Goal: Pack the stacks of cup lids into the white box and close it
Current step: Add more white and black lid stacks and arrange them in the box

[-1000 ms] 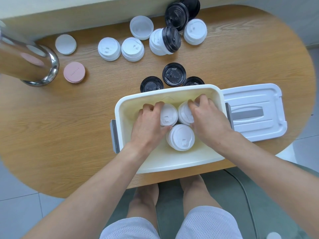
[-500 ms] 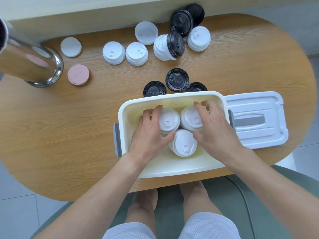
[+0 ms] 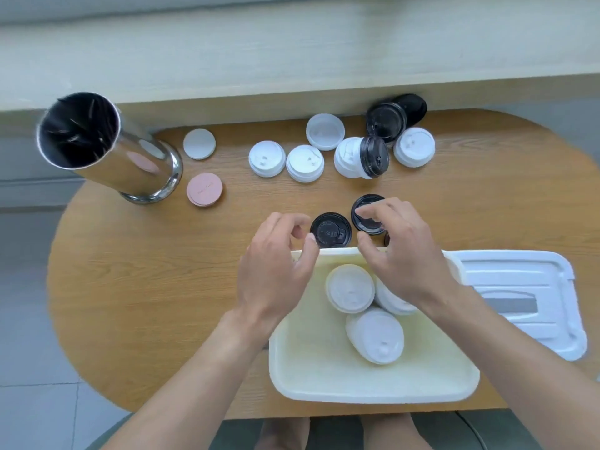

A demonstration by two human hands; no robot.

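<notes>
Nearest: open white rectangular plastic box [image 3: 373,381] at the worktop's front edge. Three stacks of white plastic cup lids [image 3: 350,289] stand inside, toward its far end; the near half of the floor is bare. The flat white box lid with grey handle recess [image 3: 526,306] lies just right of the box, off it.

Past the far rim: left hand [image 3: 276,271] over the box's left corner, fingers [image 3: 293,222] curled loosely apart beside a black domed cup lid [image 3: 330,229], holding nothing I can see. Right hand [image 3: 402,251] reaches to a second black lid [image 3: 368,214]; its fingers touch the top, but a grip can't be confirmed.

Farther back: more white stacks [image 3: 267,158], a tipped white stack capped in black [image 3: 360,157], black lids [image 3: 394,116] by the wall. At left, a shiny steel cylinder [image 3: 104,147], pink disc [image 3: 204,190], white disc [image 3: 199,143].

Judgement: packing roughly a third done; many stacks remain out, closing not yet begun.
</notes>
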